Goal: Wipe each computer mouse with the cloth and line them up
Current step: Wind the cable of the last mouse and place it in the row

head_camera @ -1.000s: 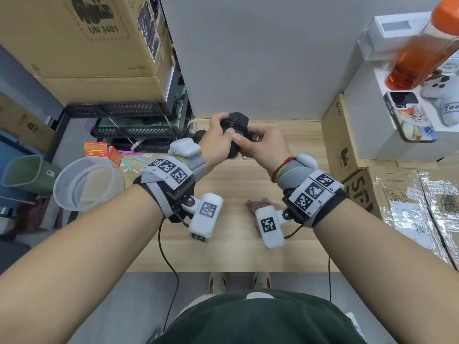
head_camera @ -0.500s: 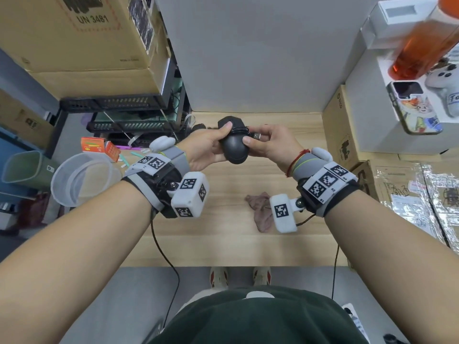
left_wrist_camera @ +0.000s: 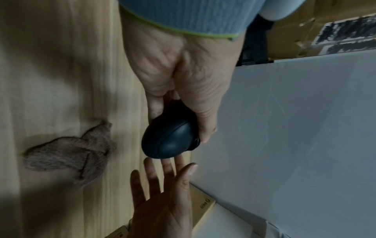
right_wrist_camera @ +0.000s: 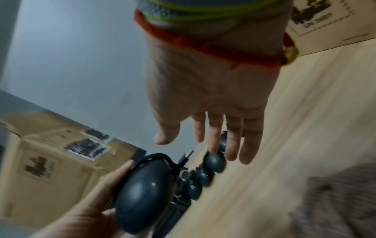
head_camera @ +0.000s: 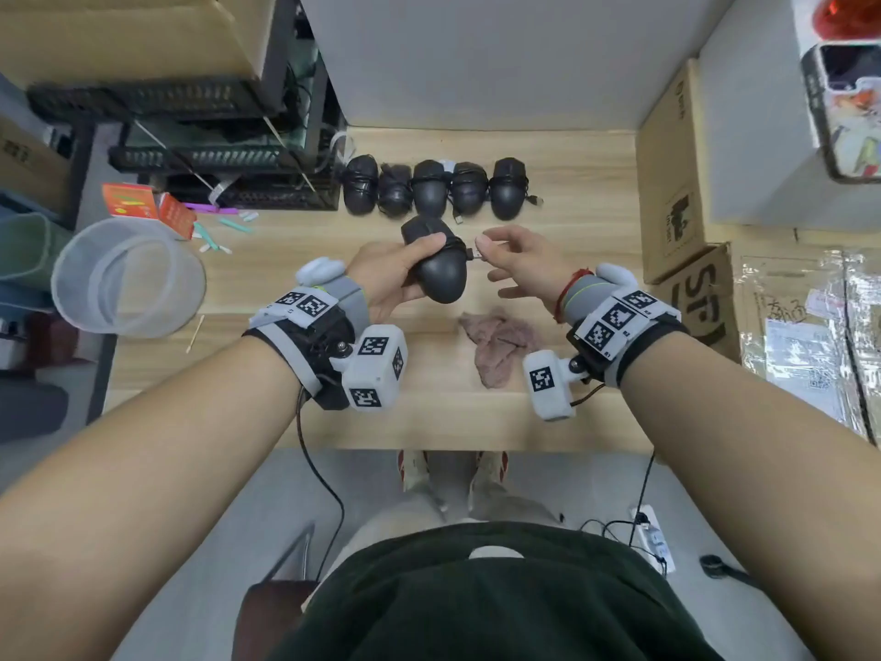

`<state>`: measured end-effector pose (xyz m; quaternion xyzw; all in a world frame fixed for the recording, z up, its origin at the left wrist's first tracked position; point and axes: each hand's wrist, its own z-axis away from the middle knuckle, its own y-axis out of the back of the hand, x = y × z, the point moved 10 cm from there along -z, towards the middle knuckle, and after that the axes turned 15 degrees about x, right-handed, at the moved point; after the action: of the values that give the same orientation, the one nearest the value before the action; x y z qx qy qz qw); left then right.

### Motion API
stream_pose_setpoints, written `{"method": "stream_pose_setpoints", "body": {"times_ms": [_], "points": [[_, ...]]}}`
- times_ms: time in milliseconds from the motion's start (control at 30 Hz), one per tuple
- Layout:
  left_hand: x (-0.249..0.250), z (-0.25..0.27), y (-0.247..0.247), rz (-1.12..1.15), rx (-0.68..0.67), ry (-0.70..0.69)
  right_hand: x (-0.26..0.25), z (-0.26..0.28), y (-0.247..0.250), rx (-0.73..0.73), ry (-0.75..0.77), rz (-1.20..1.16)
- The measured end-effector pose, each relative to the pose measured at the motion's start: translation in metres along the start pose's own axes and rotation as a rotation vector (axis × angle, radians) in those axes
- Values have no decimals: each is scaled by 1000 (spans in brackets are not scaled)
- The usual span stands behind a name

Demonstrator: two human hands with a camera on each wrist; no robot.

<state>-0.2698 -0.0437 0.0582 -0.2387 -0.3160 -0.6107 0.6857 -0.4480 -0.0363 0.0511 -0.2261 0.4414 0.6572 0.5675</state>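
Observation:
My left hand grips a black computer mouse above the wooden table, with its cable wound round it and the USB plug sticking out to the right. My right hand hovers just right of the plug, fingers relaxed and holding nothing. The left wrist view shows the mouse between thumb and fingers. The right hand is spread in the right wrist view. Several black mice stand in a row at the table's back. A crumpled brownish cloth lies below my hands.
A clear plastic tub sits off the table's left edge, beside an orange packet and black racks. Cardboard boxes line the right side. A grey panel closes the back.
The right hand has let go of the mouse and opened. The left hand has brought the mouse nearer to me, and the row of mice behind is now uncovered.

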Motion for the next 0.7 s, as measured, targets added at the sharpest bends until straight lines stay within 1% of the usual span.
{"method": "stream_pose_setpoints", "body": {"times_ms": [67,167,233,300,333,367,433,467,500,533,600,667,700], "points": [[-19,-9,6,22,68,37,31,-4,-3,-8,-26,144],[-41,-18,15,71,152,75,75,-6,-16,-78,-25,450],[-56,-23,17,63,187,93,101,-9,-29,-168,-16,638],[-71,-32,18,36,220,100,117,-10,-41,-272,58,847],[-78,-35,18,34,238,110,123,-11,-42,-277,98,960],[-81,-36,19,34,242,114,120,-9,-42,-244,149,1044],[-87,-41,18,31,252,119,128,-21,-36,-149,147,1138],[-90,-44,17,26,262,120,135,-28,-33,-128,121,1151],[-92,-45,16,15,273,116,138,-30,-30,-141,93,1133],[-94,-45,16,2,287,110,143,-37,-28,-150,50,1040],[-96,-47,15,-12,313,108,134,-44,-19,-103,-14,742],[-98,-50,16,-27,337,103,113,-46,-13,-53,-68,379],[-98,-51,15,-36,348,102,97,-45,-12,-54,-30,229]]}}
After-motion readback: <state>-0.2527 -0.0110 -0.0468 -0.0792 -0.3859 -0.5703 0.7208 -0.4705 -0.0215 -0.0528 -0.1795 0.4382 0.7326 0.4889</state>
